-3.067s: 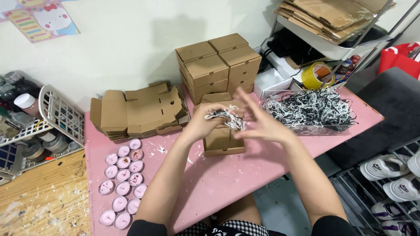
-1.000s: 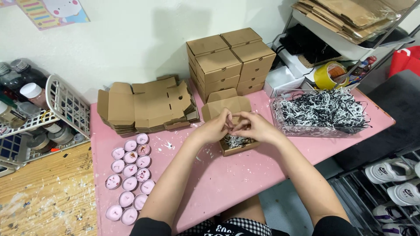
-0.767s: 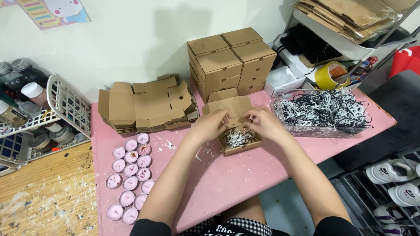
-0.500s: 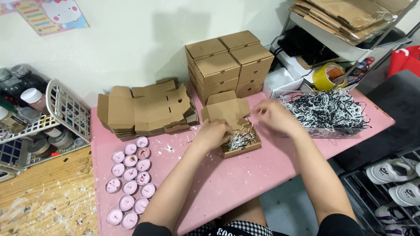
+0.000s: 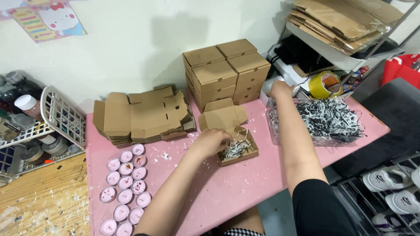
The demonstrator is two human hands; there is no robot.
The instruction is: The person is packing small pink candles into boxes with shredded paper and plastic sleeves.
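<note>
Hands [image 5: 213, 142] at open box [image 5: 238, 150] edge

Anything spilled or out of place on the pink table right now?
Only small things. White flecks and bits of shred lie scattered on the pink table between the flat cardboard blanks and the open box. Shredded paper spills over its clear tub's rim. The candles sit in tidy rows.

Open brown box [image 5: 238, 150] w/ shredded paper [image 5: 236, 149], mid-table.
</note>
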